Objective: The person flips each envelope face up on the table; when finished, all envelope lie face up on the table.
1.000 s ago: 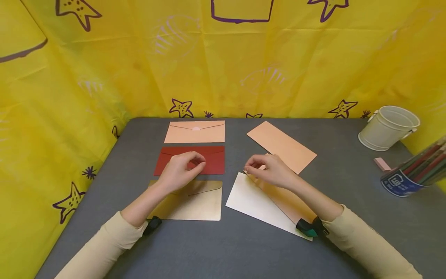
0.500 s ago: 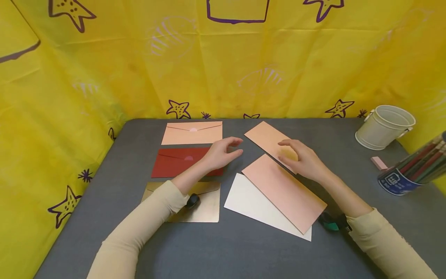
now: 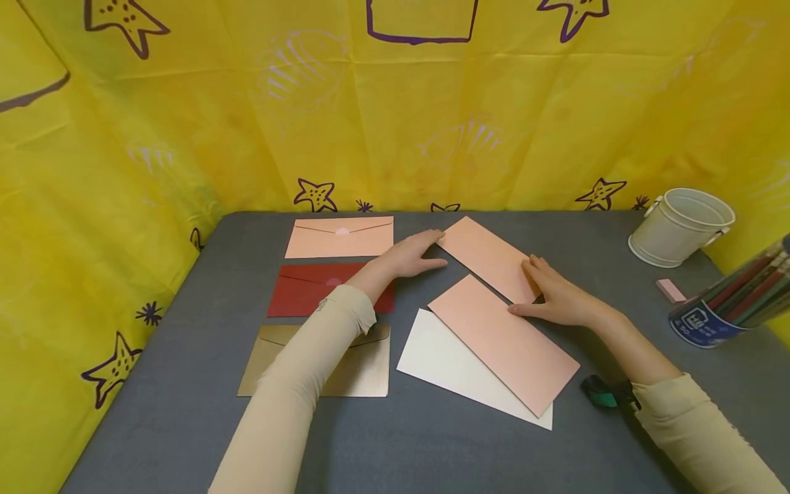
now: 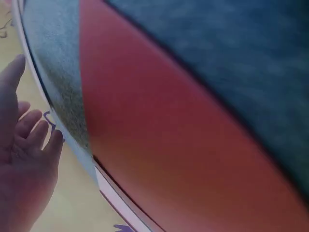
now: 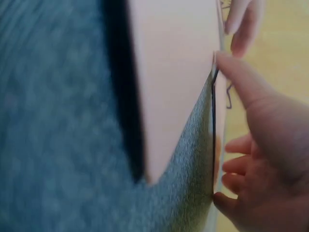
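Note:
A peach envelope (image 3: 484,257) lies slanted at the back, right of centre in the head view. My left hand (image 3: 410,255) reaches over the red envelope (image 3: 299,296), its extended fingertips at the peach envelope's left corner. At that envelope's right end my right hand (image 3: 558,296) rests its fingers, spread and fairly straight, with the thumb over the edge of a pink envelope (image 3: 503,343). That pink one overlaps a white envelope (image 3: 453,363). In the right wrist view the thumb (image 5: 246,79) is by the pink envelope's edge. Neither hand visibly grips anything.
On the left, a sealed peach envelope (image 3: 370,240) lies behind the red one and a gold envelope (image 3: 358,377) in front. At right stand a white bucket (image 3: 679,230) and a pencil container (image 3: 710,326), with a pink eraser (image 3: 671,290) between. Yellow cloth hangs behind.
My left hand has moved right and away from me to the far peach envelope. My right hand has left the pink envelope's far-left corner and moved right to the peach envelope's right end.

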Tool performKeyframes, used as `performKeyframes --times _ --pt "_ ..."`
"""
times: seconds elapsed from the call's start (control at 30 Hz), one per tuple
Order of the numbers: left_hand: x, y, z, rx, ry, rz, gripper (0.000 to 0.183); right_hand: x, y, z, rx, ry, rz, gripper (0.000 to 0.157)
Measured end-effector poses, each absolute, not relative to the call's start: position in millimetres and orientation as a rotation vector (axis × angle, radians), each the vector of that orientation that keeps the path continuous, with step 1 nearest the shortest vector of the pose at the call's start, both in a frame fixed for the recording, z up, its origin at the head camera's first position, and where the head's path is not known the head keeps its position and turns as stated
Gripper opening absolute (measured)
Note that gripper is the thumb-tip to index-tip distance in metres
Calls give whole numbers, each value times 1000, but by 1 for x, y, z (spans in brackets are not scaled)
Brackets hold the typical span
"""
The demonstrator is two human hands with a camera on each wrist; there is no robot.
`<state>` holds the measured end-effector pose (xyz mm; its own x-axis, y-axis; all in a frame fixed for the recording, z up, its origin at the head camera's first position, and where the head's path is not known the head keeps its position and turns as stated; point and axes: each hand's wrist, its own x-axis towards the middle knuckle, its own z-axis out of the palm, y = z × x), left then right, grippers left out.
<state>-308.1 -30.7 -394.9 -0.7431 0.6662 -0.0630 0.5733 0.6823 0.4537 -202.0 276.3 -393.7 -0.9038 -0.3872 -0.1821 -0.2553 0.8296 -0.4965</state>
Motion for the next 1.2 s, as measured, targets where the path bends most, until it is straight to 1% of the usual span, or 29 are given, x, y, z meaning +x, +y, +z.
performKeyframes --times 0.17,0.43,0.53,0.67,0.73,0.93,1.2 --pt "-310 -23 -397 1074 2637 370 67 -202 277 -397 -475 2736 -663 110" --pt "-308 -23 -399 1095 2640 310 61 -200 276 -395 -520 2805 -498 102" --pt "-307 -24 -399 1107 2654 323 59 -199 276 -394 -596 2895 -417 90" --pt "-306 -24 -398 1138 2685 330 54 -201 276 -396 -731 3020 -406 64" --pt "-306 -24 -397 1161 2709 326 50 -202 278 -397 -779 3061 -450 55" --pt "-307 -26 -395 1268 2805 386 37 -205 286 -396 -832 3092 -609 48" --pt "-309 -30 -391 1372 2922 679 23 -206 297 -391 -916 3075 -902 30"
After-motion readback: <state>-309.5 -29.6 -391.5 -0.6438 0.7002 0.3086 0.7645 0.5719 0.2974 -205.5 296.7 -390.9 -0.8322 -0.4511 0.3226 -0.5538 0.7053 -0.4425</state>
